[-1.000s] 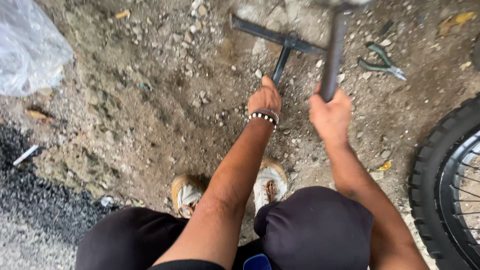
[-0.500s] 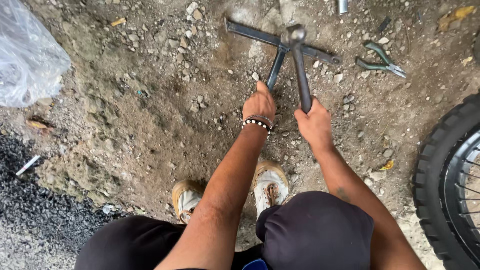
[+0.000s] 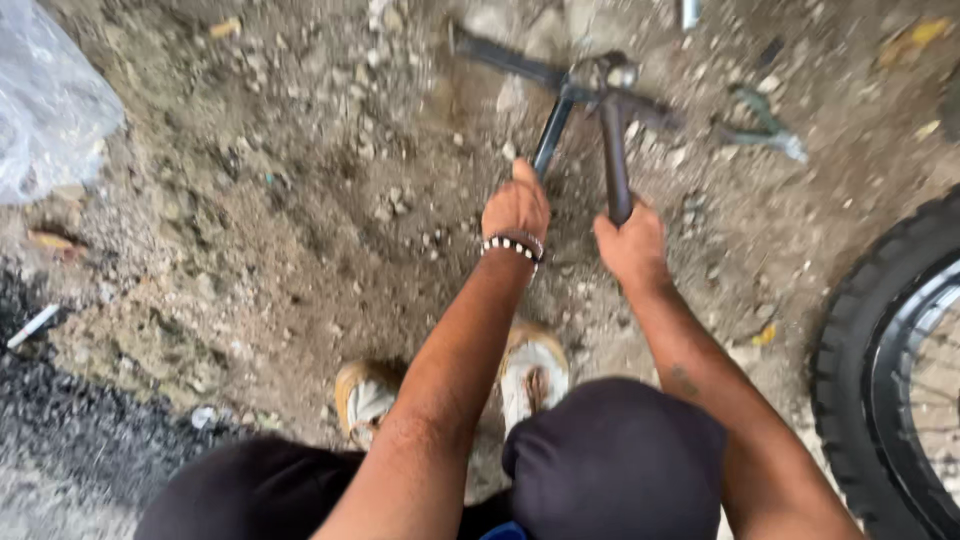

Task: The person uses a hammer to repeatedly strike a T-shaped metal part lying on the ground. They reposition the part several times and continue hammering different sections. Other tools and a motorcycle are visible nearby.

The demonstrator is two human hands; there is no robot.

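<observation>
A: Where do we have room to move? The T-shaped metal bar (image 3: 545,95) lies on the stony ground (image 3: 300,200) ahead of us. To the right the tyre (image 3: 870,370) closes that edge, and the green pliers (image 3: 762,125) lie near the hammer's far side. To the left the ground stays open up to the plastic sheet (image 3: 45,110) in the corner.

B: And against a second ago?

A: Then the hammer (image 3: 612,130) was lifted high with its head out of view; now its head is down on the junction of the bar.

B: How do our hands sit?

A: Both arms reach straight forward over our knees. Our left hand (image 3: 516,208), with a beaded bracelet (image 3: 512,246) at the wrist, has its grip clenched around the near end of the bar's stem. Our right hand (image 3: 630,240) is clenched on the hammer's handle, just beside the left. Our sandalled feet (image 3: 530,370) stand below, between the arms.
</observation>
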